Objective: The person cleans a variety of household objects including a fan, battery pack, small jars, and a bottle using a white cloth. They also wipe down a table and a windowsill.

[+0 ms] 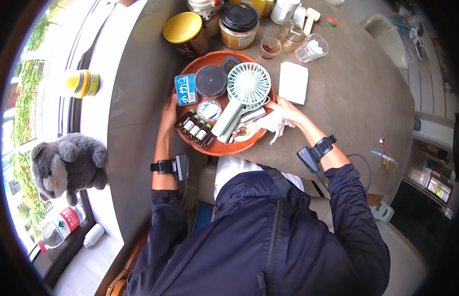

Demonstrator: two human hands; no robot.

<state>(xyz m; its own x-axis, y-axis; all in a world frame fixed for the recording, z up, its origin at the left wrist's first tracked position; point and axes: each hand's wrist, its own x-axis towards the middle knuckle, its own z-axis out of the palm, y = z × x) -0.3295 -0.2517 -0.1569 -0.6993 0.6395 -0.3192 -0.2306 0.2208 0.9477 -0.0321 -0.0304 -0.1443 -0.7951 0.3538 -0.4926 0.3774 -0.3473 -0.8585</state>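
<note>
Both hands hold an orange-red scalloped tray [235, 150] by opposite sides. My left hand [169, 113] grips its left rim, the fingers hidden beneath. My right hand [285, 110] grips the right rim, beside crumpled white tissue [275, 124]. On the tray lie a pale green handheld fan [248, 83], a round black-lidded container [211, 81], a blue box [186, 89], a small round clear container [209, 110] and several small brown bottles [195, 128] with green caps. A battery [239, 131] lies near the fan's handle.
Behind the tray stand a yellow-lidded jar [183, 27], a black-lidded jar [239, 26], a small cup [270, 47] and glasses [311, 48]. White paper [293, 83] lies to the right. On the windowsill are a grey plush toy [70, 166] and a plastic bottle [62, 227].
</note>
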